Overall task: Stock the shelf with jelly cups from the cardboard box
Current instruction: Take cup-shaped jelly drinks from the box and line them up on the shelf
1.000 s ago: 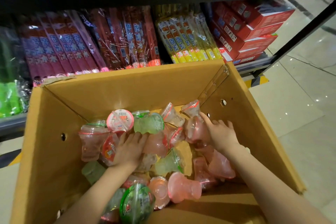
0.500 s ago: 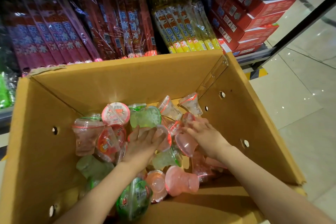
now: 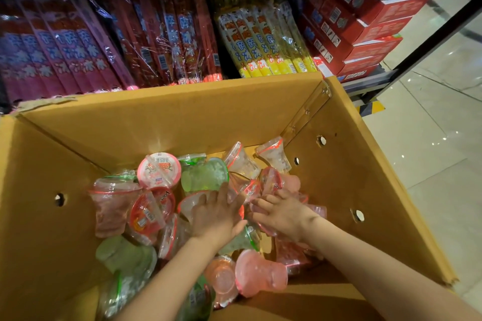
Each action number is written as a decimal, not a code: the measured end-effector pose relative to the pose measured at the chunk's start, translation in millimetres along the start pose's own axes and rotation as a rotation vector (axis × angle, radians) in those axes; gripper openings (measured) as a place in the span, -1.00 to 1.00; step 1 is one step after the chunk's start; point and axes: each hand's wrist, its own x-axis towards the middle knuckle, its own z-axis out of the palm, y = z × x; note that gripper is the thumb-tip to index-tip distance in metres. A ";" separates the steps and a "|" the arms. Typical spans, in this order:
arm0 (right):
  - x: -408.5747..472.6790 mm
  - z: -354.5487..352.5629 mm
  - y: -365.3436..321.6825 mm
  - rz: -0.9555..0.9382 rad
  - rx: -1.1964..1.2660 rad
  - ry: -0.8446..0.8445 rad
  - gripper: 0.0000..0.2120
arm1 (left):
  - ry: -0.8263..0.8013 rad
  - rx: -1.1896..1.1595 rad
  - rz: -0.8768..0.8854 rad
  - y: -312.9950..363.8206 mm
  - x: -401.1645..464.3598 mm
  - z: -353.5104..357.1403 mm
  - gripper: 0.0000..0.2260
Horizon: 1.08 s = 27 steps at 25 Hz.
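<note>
An open cardboard box holds several loose jelly cups, pink, red and green, lying at all angles. A pink-lidded cup faces up at the back left, with a green cup beside it. My left hand lies palm down on the pile, fingers spread over a clear cup with a red rim. My right hand is close beside it, its fingers curled around pink cups. The two hands nearly touch in the middle of the box.
The shelf behind the box holds long purple and dark red ice-pop packs, yellow packs and stacked red cartons. A black shelf post slants down on the right. Pale floor tiles lie right of the box.
Both hands have drawn together toward the middle of the pile. The right hand slid left from the box's right side and its fingers have curled around pink cups. The view dropped closer to the box.
</note>
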 end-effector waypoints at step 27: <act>-4.5 -5.5 4.0 0.422 0.844 0.528 -0.41 | 0.141 -0.544 -0.041 -47.6 -42.9 -24.0 -0.50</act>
